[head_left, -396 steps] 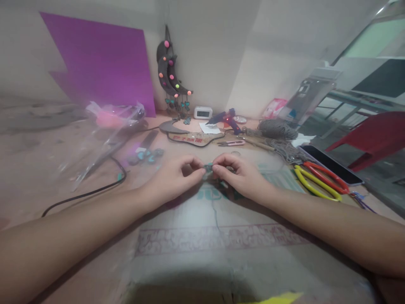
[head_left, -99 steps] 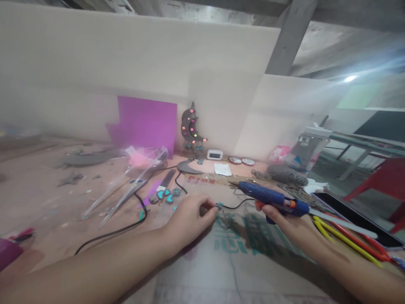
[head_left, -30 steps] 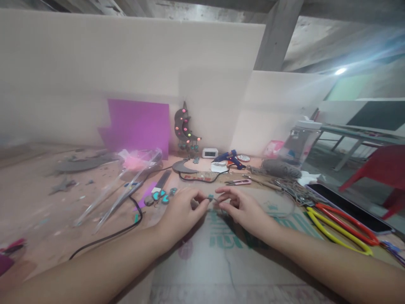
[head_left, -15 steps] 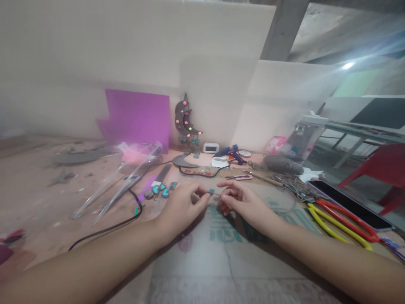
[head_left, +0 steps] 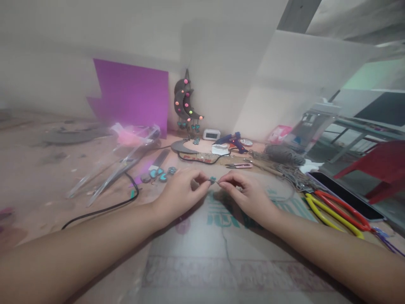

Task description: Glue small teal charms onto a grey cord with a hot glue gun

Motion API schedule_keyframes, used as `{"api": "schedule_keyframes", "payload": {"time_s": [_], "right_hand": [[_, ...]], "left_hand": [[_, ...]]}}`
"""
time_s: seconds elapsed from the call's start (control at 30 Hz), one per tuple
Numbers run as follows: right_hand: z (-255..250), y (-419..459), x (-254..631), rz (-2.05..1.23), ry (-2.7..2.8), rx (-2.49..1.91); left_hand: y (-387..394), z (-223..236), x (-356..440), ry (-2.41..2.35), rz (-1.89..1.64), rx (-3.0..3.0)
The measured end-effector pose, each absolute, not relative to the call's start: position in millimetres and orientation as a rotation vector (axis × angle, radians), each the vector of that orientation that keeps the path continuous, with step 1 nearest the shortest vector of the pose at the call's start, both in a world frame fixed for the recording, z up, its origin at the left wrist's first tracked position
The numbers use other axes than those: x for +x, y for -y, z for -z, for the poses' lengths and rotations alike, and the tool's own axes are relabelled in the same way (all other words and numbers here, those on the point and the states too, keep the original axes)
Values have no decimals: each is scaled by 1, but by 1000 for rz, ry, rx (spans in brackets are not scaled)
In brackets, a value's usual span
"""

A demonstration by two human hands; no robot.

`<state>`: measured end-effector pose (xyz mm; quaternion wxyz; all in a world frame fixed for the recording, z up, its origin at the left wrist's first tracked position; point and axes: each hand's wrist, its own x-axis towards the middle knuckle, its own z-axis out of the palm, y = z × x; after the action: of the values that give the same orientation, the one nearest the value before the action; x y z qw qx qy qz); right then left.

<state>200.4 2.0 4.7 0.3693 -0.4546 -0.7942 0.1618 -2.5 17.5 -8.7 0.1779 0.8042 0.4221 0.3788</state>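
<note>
My left hand [head_left: 185,189] is closed in a pinch on a small teal-and-grey piece [head_left: 213,180], whose exact kind is too small to make out. From the other side, the thumb and forefinger of my right hand [head_left: 251,193] pinch a short grey strand [head_left: 217,182] at that piece's right end. Both hands are over a printed translucent sheet [head_left: 190,261]. Left of my left hand lie several small grey pieces with teal centres [head_left: 162,177]. At the back, a dark crescent moon ornament [head_left: 183,101] with coloured dots leans against the wall.
Pink-handled thread snips [head_left: 238,166], a blue glue gun [head_left: 233,140] and a small white clock [head_left: 211,134] lie beyond my hands. To the right are grey yarn [head_left: 283,155], red-and-yellow-handled scissors [head_left: 335,211] and a phone [head_left: 346,196]. A black cable [head_left: 104,215] crosses the left side.
My right hand's fingers have gone from partly spread to a closer pinch beside the teal piece. The view has tilted down slightly, so the background sits higher.
</note>
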Motion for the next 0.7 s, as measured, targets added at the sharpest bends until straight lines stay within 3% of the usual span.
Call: {"api": "schedule_keyframes", "payload": {"time_s": [0.7], "right_hand": [[2, -9, 207, -105, 2146, -946]], "left_hand": [[-16, 8, -3, -1129, -1023, 2346]]}}
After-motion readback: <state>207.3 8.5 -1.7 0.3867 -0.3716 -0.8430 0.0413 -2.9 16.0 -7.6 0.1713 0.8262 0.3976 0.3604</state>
